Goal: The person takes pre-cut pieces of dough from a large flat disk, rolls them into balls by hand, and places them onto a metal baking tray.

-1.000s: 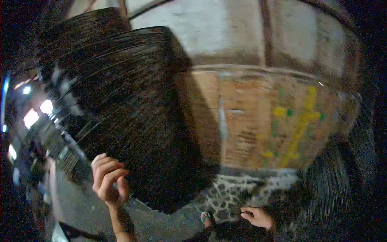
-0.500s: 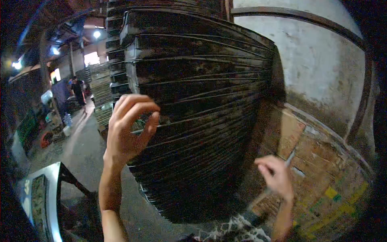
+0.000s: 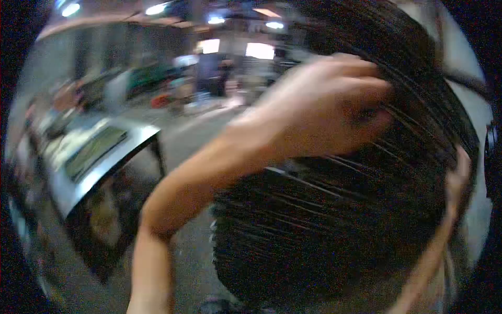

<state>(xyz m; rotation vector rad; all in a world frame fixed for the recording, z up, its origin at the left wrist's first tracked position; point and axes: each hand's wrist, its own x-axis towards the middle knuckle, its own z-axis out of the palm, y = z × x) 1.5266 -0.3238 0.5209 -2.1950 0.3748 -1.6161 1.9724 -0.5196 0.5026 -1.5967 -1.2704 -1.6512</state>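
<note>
Overlapping ragged-edged stack [image 3: 324, 230], left hand [image 3: 340, 107], floor [image 3: 193, 261] alongside

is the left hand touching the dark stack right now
Cannot tell: in the head view, the left hand overlaps the dark stack, fingers curled, but motion blur hides whether the fingertips meet it.

A person's left hand [image 3: 340, 107], blurred, fingers curled, reaches across a dark stack [image 3: 314, 225] at two o'clock; the right hand [image 3: 458, 172] is by its edge at three, contact unclear for both; a silver-edged table [image 3: 142, 134] stands at nine; lamps [image 3: 216, 20] glow from eleven to twelve.
</note>
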